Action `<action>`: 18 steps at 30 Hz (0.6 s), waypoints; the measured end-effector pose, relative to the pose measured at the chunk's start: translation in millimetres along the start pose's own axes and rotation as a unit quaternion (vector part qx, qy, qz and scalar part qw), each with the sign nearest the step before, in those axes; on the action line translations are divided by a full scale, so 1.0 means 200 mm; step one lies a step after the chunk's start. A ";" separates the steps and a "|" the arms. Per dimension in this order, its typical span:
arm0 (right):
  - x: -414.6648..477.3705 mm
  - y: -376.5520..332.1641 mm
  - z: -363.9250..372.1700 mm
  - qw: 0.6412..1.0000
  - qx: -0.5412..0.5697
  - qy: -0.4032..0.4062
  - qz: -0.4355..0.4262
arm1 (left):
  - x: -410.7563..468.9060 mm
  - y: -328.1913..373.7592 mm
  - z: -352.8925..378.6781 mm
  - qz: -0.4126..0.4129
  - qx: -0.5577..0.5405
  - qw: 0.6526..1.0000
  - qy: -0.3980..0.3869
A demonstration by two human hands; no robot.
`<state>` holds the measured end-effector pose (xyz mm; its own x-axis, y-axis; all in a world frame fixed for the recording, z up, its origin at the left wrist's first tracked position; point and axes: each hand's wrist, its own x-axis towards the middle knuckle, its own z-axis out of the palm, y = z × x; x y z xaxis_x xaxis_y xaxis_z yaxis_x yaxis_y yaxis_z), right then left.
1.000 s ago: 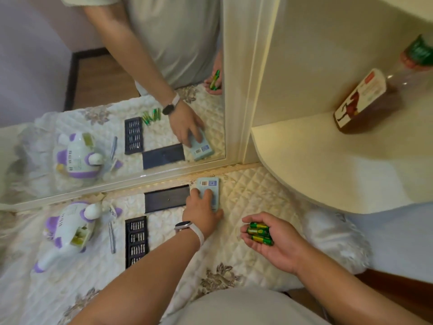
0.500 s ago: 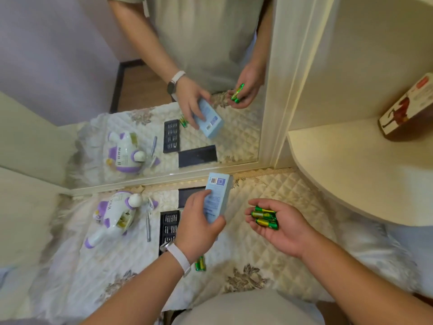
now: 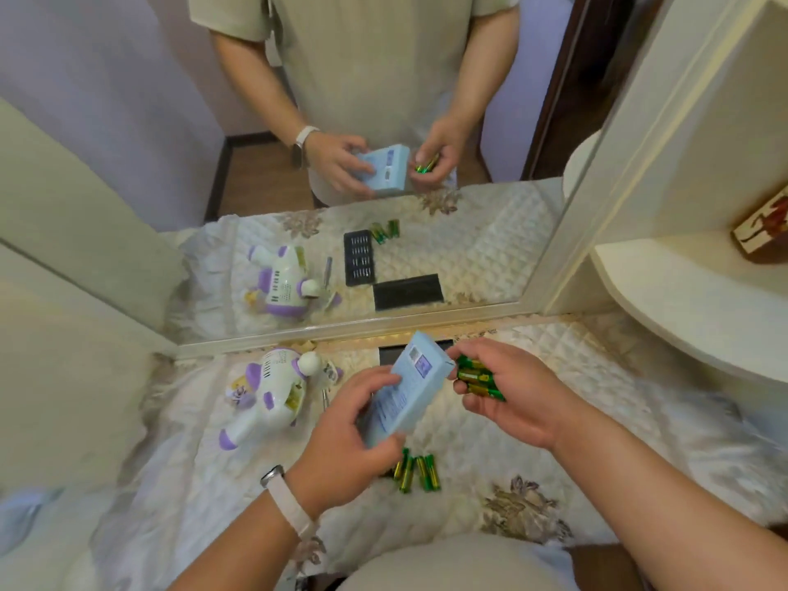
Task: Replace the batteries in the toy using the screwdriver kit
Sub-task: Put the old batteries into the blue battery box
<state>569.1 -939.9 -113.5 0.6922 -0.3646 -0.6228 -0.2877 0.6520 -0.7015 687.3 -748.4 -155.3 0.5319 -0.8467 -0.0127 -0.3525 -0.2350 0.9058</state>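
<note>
Toy (image 3: pixel 268 392): white and purple, lying on its side on the quilted tabletop (image 3: pixel 533 420), forward-left of both hands; long axis runs from near-left to far-right, toward the mirror (image 3: pixel 426 258).
Nearer hand: the left.
Left hand (image 3: pixel 349 437): fingers curled around a pale blue box (image 3: pixel 405 386), gripped by its near end, far end tilted up toward the right hand.
Right hand (image 3: pixel 511 390): half-cupped, palm up, holding a small bundle of green batteries (image 3: pixel 477 379) just beside the box's far end.
Box contents: cannot tell; end looks closed.
Loose batteries (image 3: pixel 415 471): four or so on the cloth, just below the left hand.
Screwdriver (image 3: pixel 326 398): beside the toy, partly hidden.
Bit tray: seen only as a reflection.
Likely step: bringing fresh batteries toward the toy's compartment.
</note>
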 end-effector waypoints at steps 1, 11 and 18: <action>-0.01 0.02 0.05 1.000 -0.017 -0.003 -0.002 | -0.02 -0.02 -0.05 0.017 0.021 1.000 -0.010; -0.02 0.27 0.38 0.963 -0.266 0.026 -0.030 | -0.21 -0.26 -0.39 0.152 0.230 0.960 -0.054; -0.05 0.37 0.49 0.947 -0.314 0.065 -0.036 | -0.25 -0.33 -0.47 0.186 0.303 0.930 -0.089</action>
<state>605.8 -823.0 -124.7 0.6492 -0.4982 -0.5747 -0.6080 0.1140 -0.7857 755.8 -646.1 -174.1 0.1685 -0.9764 0.1349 -0.8848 -0.0895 0.4574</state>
